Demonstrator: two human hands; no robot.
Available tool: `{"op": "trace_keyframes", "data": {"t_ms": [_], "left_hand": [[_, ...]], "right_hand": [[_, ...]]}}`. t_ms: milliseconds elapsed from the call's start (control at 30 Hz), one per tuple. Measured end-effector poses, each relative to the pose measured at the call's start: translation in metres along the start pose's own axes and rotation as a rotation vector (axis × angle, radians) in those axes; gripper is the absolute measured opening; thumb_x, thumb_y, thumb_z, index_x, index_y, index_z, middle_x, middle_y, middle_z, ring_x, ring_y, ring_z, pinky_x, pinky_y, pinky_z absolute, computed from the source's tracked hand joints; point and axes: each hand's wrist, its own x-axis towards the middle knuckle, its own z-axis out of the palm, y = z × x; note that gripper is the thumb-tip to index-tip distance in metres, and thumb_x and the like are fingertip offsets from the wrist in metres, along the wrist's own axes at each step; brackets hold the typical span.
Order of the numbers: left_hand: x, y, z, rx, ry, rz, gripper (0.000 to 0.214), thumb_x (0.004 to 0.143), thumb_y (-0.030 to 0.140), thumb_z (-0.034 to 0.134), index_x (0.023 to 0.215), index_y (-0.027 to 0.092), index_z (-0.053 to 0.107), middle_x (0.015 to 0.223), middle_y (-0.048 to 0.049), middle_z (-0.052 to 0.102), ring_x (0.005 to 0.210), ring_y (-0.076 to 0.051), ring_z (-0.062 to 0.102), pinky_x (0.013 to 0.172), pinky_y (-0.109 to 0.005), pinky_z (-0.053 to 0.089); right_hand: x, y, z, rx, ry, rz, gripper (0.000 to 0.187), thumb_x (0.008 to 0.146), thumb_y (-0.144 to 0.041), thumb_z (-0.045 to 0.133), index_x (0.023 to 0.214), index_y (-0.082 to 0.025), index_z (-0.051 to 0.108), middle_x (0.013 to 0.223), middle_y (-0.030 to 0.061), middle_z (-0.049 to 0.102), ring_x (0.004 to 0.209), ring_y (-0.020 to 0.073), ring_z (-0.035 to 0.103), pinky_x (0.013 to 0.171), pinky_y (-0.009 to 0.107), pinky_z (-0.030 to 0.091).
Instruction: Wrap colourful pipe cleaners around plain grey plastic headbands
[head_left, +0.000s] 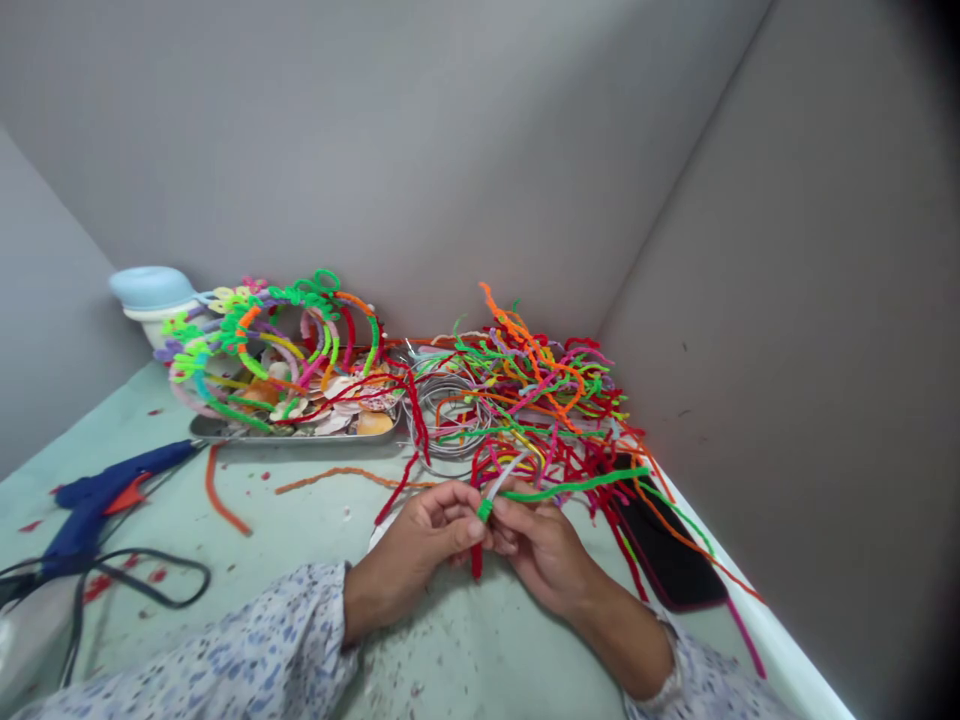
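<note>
Green fuzzy stem, wound round a pale strip; both between my hands, just above the table. My left hand closed, pinching strip at the wrap. My right hand closed too, gripping stem beside it, loose tail running right toward phone. Shell tray far left, jumbled stems beyond hands.

Head-worn view, facing forward and down, near both hands
</note>
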Motion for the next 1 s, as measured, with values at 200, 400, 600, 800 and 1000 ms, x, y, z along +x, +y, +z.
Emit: {"op": "trace_keyframes", "data": {"t_ms": [200, 400, 600, 800, 1000], "left_hand": [[0.000, 0.003, 0.001, -0.011, 0.050, -0.014, 0.022, 0.076, 0.032, 0.073, 0.082, 0.015, 0.062, 0.067, -0.0010, 0.062, 0.059, -0.009, 0.051, 0.054, -0.021, 0.032], [0.000, 0.004, 0.003, -0.074, -0.003, -0.018, 0.016, 0.080, 0.029, 0.068, 0.083, 0.013, 0.064, 0.073, -0.0028, 0.063, 0.068, -0.012, 0.057, 0.060, -0.023, 0.037], [0.001, 0.004, 0.003, -0.090, 0.029, -0.017, 0.012, 0.082, 0.025, 0.066, 0.082, 0.013, 0.063, 0.071, -0.0020, 0.063, 0.066, -0.010, 0.055, 0.059, -0.020, 0.036], [0.000, 0.007, 0.007, -0.118, 0.079, -0.012, 0.011, 0.082, 0.023, 0.066, 0.077, 0.015, 0.060, 0.068, 0.0000, 0.061, 0.065, -0.009, 0.055, 0.063, -0.021, 0.041], [0.000, 0.004, 0.009, -0.082, 0.123, -0.006, 0.013, 0.082, 0.025, 0.066, 0.078, 0.015, 0.059, 0.068, 0.0007, 0.058, 0.062, -0.009, 0.052, 0.057, -0.020, 0.039]], "right_hand": [[-0.002, 0.004, -0.002, -0.176, 0.040, -0.090, 0.015, 0.077, -0.029, 0.070, 0.074, -0.016, 0.063, 0.057, -0.0027, 0.057, 0.052, 0.0097, 0.045, 0.052, 0.023, 0.033], [-0.001, 0.002, 0.001, -0.206, 0.047, -0.084, 0.015, 0.076, -0.030, 0.069, 0.076, -0.016, 0.063, 0.062, -0.0022, 0.060, 0.057, 0.0107, 0.049, 0.057, 0.024, 0.038], [-0.002, 0.002, 0.005, -0.283, 0.074, -0.119, 0.014, 0.079, -0.029, 0.066, 0.075, -0.018, 0.061, 0.061, -0.0032, 0.059, 0.059, 0.0111, 0.051, 0.060, 0.024, 0.041], [-0.008, 0.003, 0.007, -0.591, 0.218, -0.220, 0.015, 0.083, -0.033, 0.061, 0.077, -0.019, 0.059, 0.062, -0.0030, 0.059, 0.060, 0.0132, 0.055, 0.059, 0.026, 0.043], [-0.010, 0.005, 0.005, -0.880, 0.235, -0.386, 0.010, 0.086, -0.028, 0.057, 0.081, -0.020, 0.061, 0.071, 0.0004, 0.064, 0.067, 0.0161, 0.060, 0.066, 0.029, 0.047]]}}
